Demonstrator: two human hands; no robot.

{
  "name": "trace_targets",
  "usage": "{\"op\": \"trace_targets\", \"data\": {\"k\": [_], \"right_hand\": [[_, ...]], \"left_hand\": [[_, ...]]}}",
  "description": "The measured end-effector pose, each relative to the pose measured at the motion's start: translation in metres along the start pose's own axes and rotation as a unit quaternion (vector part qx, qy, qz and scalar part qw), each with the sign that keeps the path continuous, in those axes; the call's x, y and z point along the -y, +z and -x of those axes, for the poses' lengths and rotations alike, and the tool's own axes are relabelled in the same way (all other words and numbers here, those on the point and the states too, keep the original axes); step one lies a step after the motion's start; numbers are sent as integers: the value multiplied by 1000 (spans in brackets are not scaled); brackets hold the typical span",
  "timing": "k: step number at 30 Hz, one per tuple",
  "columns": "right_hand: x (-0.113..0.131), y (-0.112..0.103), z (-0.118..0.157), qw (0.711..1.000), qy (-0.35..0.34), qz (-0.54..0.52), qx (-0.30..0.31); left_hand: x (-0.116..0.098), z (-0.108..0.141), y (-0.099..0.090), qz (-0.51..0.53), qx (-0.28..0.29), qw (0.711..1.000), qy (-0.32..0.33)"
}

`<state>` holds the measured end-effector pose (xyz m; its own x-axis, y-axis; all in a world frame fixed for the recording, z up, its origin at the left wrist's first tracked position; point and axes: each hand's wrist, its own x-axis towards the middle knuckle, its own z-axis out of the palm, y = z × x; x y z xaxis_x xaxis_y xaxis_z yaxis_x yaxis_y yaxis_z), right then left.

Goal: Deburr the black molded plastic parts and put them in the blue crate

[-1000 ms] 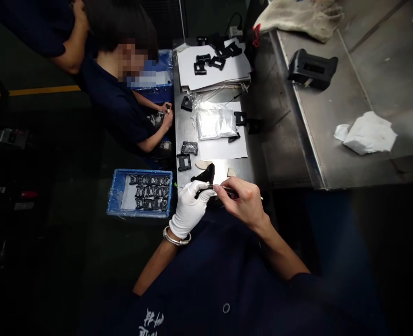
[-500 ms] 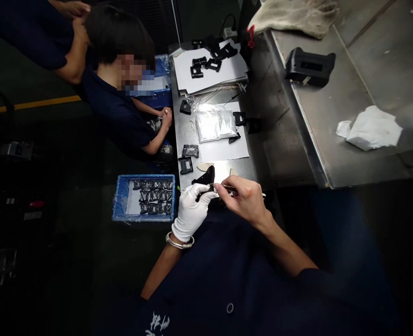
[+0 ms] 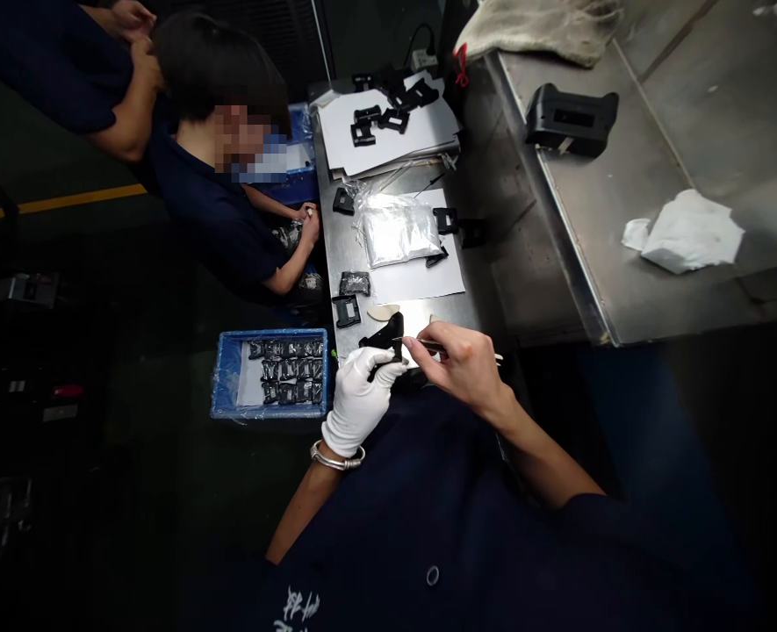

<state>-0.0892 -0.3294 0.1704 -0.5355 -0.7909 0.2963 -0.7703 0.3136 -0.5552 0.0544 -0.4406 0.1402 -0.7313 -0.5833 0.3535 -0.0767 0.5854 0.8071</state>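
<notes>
My left hand (image 3: 360,395), in a white glove, is closed on a black plastic part (image 3: 386,333) near the front edge of the metal table. Bare and closed, my right hand (image 3: 460,364) pinches a thin pointed tool (image 3: 433,345), whose tip meets the side of the black part. Just behind the part lies a pale flat oval piece (image 3: 383,312). To its left on the table are a black frame (image 3: 347,311) and a plastic-wrapped black part (image 3: 355,283).
A blue bin (image 3: 215,377) with wrapped black parts stands at left. A silvery plastic packet (image 3: 401,234) and black frames lie farther back. Beside the table sits a person (image 3: 217,211). At right, a metal surface (image 3: 638,158) bears a black housing (image 3: 572,121).
The tool tip has come away from my gloved fingertips and now lies against the black part. The view has shifted slightly.
</notes>
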Motion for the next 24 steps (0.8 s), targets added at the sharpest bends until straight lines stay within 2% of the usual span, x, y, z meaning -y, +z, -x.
{"op": "trace_targets", "data": {"k": [16, 24], "right_hand": [[-8, -2, -3, 1000, 5, 16, -13], [-21, 1, -7, 999, 15, 46, -23]], "left_hand": [[-3, 7, -1, 42, 32, 998, -33], [-9, 10, -4, 89, 39, 995, -20]]}}
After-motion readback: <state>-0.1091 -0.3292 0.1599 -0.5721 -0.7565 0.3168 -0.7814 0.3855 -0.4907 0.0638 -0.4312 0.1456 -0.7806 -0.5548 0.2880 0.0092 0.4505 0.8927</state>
